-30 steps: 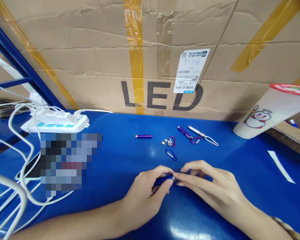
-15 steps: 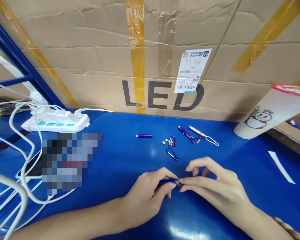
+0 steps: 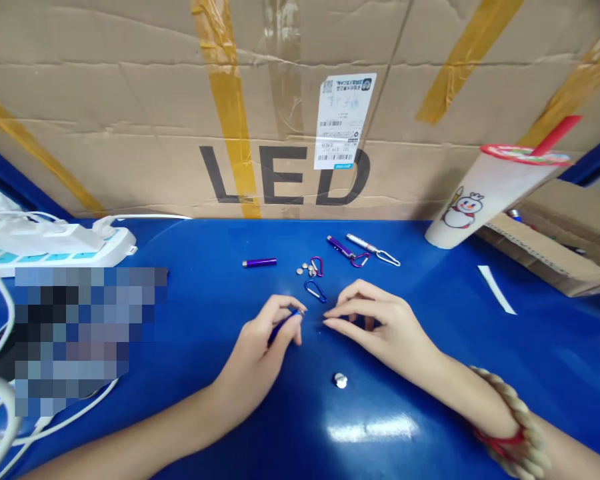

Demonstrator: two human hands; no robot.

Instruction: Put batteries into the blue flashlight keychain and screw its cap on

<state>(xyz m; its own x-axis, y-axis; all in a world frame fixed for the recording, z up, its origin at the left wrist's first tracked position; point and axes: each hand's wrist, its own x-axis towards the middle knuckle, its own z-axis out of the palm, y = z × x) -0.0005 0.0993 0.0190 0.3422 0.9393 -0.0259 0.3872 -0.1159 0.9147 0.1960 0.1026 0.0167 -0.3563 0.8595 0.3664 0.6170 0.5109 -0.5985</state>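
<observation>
Inside the curl of the left hand, gripped between thumb and fingers, sits a slim blue tube, its long axis slanting away from the palm and rightward, metallic end outermost. It lies left of the right hand, whose fingertips are near that end but apart from it; thumb and forefinger nearly meet, and I can't tell whether they pinch anything small. Nearer the person than those fingertips, a small silvery piece lies loose. Just beyond both hands rests a blue carabiner, with small round metal discs past it and a purple tube beyond the left hand. Farther off, the cardboard box reads "LED" in big black letters; its white label carries barcodes and print too blurred for me to read surely.
</observation>
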